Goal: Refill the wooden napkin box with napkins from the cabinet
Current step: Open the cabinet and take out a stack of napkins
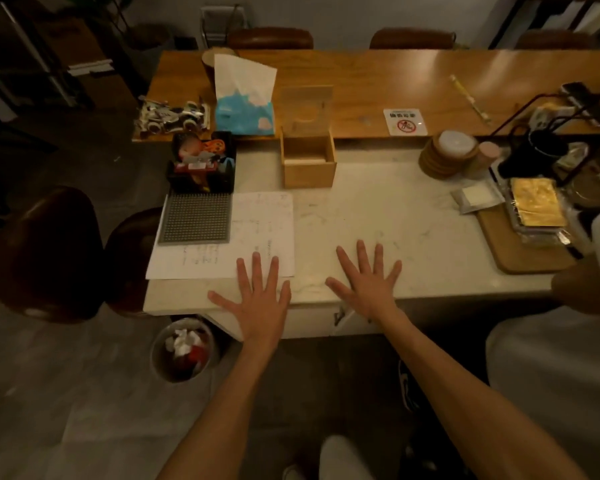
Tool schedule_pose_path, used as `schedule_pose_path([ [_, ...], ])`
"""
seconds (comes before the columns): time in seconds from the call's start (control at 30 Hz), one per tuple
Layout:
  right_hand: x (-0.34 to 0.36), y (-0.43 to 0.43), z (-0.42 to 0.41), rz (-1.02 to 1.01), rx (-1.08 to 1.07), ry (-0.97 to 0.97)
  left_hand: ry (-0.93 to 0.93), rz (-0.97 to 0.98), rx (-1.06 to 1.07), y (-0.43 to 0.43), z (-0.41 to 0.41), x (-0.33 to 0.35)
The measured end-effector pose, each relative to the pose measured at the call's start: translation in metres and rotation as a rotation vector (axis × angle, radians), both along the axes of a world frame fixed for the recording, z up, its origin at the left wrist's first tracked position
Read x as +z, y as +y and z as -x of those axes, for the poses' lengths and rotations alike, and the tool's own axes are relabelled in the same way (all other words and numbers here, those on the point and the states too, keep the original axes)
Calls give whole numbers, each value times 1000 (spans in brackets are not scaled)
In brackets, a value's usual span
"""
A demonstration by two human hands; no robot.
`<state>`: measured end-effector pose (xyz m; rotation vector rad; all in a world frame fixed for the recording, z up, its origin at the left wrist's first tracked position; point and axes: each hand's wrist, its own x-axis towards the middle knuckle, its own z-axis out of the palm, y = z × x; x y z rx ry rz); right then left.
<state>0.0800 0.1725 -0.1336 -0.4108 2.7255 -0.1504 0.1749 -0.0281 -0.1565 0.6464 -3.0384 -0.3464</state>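
The wooden napkin box (309, 171) stands on the white marble counter (378, 209) with its lid (306, 110) raised upright behind it; only a thin layer of napkins shows inside. My left hand (258, 299) lies flat with fingers spread at the counter's near edge, partly on a sheet of paper (257, 233). My right hand (368, 282) is spread flat beside it on bare marble. Both hands hold nothing. Cabinet doors (326, 323) show below the counter edge.
A blue tissue pack (245, 109) and toy cars (172, 116) sit on the wooden bar top (378, 77). A black organiser (201, 164), grey peg board (196, 218), coaster stack (445, 155), wooden tray (520, 251), bin (184, 349), stools and another person at right.
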Motion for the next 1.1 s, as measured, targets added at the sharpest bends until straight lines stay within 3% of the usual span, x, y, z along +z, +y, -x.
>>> schedule_pose_path([
  [0.13,-14,-7,-6,5,-20,196,133,67,26,3,1,-11],
  [0.2,-27,-12,-12,56,-82,385,223,86,18,5,0,-19],
  [0.37,-55,-17,-15,507,-174,951,601,162,32,5,8,-49],
  [0.47,-69,-17,-11,549,-174,1190,887,234,54,-1,19,-69],
  [0.6,-79,-14,-12,510,-123,1313,1007,282,96,1,19,-75],
  [0.67,-90,-9,-21,621,-43,1345,1013,294,75,2,13,-73],
  [0.77,-138,0,-55,1123,-66,1302,925,317,30,2,3,-66],
  [0.8,-161,3,-67,1189,-147,1241,865,325,11,1,2,-64],
  [0.9,-219,8,-82,1194,-344,832,741,320,-44,-5,-1,-63],
  [1.0,-239,7,-77,1319,-448,241,802,213,-88,6,-13,-92],
  [1.1,-250,12,-70,1310,-319,56,914,-2,-218,35,-39,-140],
])
